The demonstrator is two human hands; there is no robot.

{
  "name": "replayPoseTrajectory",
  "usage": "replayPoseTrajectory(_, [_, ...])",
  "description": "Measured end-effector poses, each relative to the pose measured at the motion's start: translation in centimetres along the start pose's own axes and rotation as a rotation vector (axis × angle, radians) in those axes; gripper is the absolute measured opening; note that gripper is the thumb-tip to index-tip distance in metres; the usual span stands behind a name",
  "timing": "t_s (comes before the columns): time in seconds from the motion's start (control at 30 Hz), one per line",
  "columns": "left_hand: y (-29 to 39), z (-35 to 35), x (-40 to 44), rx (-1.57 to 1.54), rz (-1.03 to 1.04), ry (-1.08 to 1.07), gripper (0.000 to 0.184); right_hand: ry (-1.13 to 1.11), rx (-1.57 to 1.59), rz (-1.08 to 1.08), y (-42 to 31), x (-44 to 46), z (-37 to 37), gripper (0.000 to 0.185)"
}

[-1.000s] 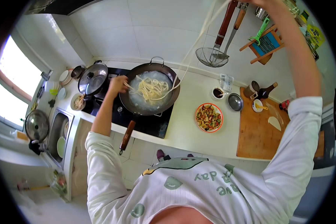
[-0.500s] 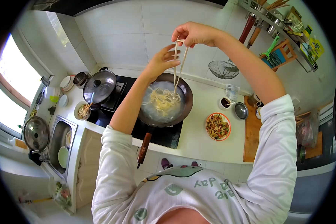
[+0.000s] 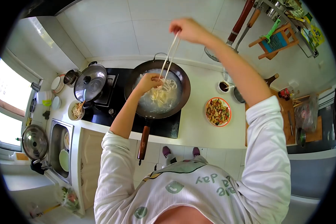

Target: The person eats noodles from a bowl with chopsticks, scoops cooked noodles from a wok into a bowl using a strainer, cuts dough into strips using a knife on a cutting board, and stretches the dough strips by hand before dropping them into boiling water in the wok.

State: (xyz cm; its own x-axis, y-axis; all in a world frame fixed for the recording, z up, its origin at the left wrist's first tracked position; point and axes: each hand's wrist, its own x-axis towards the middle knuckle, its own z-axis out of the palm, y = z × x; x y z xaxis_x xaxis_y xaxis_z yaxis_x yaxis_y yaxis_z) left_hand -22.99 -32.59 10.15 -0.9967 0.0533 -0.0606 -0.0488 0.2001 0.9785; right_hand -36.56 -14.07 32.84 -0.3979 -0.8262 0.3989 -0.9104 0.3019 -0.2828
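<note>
Pale noodles (image 3: 161, 98) lie in cloudy water in a dark wok (image 3: 185, 98) on the stove. High above the wok, my right hand (image 3: 188, 30) is closed on the upper end of a long noodle strand (image 3: 171, 56), which hangs in two lengths toward the water. Its fingers are slightly blurred. Low over the wok, my left hand (image 3: 150, 83) has its fingers bunched together where the strand's lower part meets the fingertips. Steam and the hand hide part of the noodles.
A lidded pan (image 3: 90, 84) stands on the left burner, beside a bowl of food strips (image 3: 77, 111). Right of the wok are a plate of chopped vegetables (image 3: 217, 112) and a cup of dark sauce (image 3: 224, 87). The wok handle (image 3: 144, 143) juts past the counter edge.
My left hand has dropped from near the right hand down to the wok. My right hand stays high, with the strand now slanting down toward the left. The head view has shifted slightly.
</note>
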Motion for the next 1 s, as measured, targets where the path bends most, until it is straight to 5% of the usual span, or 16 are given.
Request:
replayPoseTrajectory(0.13, [-2.9,-0.5,-1.0,0.170,0.002,-0.044,0.057,-0.288,0.218,0.351,1.9,-5.0,9.2,0.019])
replayPoseTrajectory(0.2, [-0.3,-0.1,-2.6,0.640,-0.102,0.020,0.056,-0.358,0.292,0.451,2.8,-7.3,12.3,0.022])
replayPoseTrajectory(0.27, [0.1,0.0,-2.9,0.727,-0.007,0.091,0.051,-0.335,0.483,0.623,4.0,-9.8,14.6,0.029])
replayPoseTrajectory(0.33, [3.6,1.1,-3.9,0.746,0.127,0.394,0.044,-0.306,0.622,0.652,4.8,-12.4,14.9,0.030])
replayPoseTrajectory(0.43, [8.7,4.9,-4.6,0.507,0.218,0.482,0.038,0.036,0.935,0.623,2.5,-17.7,10.4,0.023])
replayPoseTrajectory(0.53, [14.6,14.6,-6.3,0.089,0.295,0.395,0.025,0.091,1.085,0.495,1.3,-27.4,5.3,0.024])
replayPoseTrajectory(0.67, [14.3,33.4,-5.6,-0.213,0.235,0.101,0.020,0.264,1.036,0.536,0.4,-47.6,-0.9,0.016])
replayPoseTrajectory(0.8, [9.4,55.3,-4.6,-0.312,-0.046,-0.376,0.020,0.587,1.115,1.133,-0.1,-69.3,-5.7,0.015])
replayPoseTrajectory(0.93, [5.8,72.9,-3.6,-0.489,-0.463,-0.732,0.022,0.779,0.950,1.306,0.7,-85.4,-9.1,0.014])
replayPoseTrajectory(1.0, [8.0,78.5,-4.3,-0.389,-0.514,-0.618,0.018,0.836,0.825,1.377,2.1,-91.2,-10.7,0.011])
